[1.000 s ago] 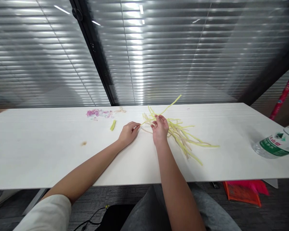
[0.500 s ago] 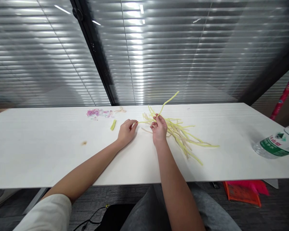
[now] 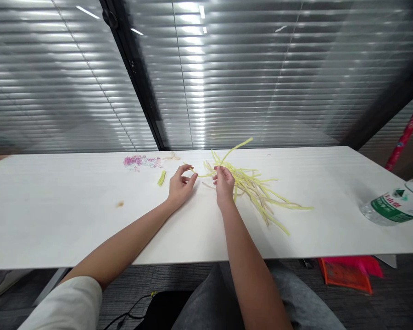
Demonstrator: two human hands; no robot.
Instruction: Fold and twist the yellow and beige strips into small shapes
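One thin yellow strand [image 3: 239, 145] runs between my two hands above the white table [image 3: 72, 220]. My left hand [image 3: 181, 185] pinches it near its left end, which pokes out past the fingertips. The fingers of my right hand [image 3: 223, 181] are closed on the same strand, and its free end rises to the upper right. Beside and behind my right hand lies a loose pile of yellow and beige strands [image 3: 261, 192]. A short folded yellow bundle [image 3: 161, 178] rests left of my left hand.
Small pink and purple loops [image 3: 137, 160] lie at the back left, with a beige piece [image 3: 172, 156] next to them. A clear bottle with a green label [image 3: 394, 206] lies at the right. Blinds [image 3: 241, 82] stand behind the table.
My right hand has shifted slightly left and down, closer to my left hand. The strand between them now sags, and its upper end is lower. More of its left end shows past my left fingers.
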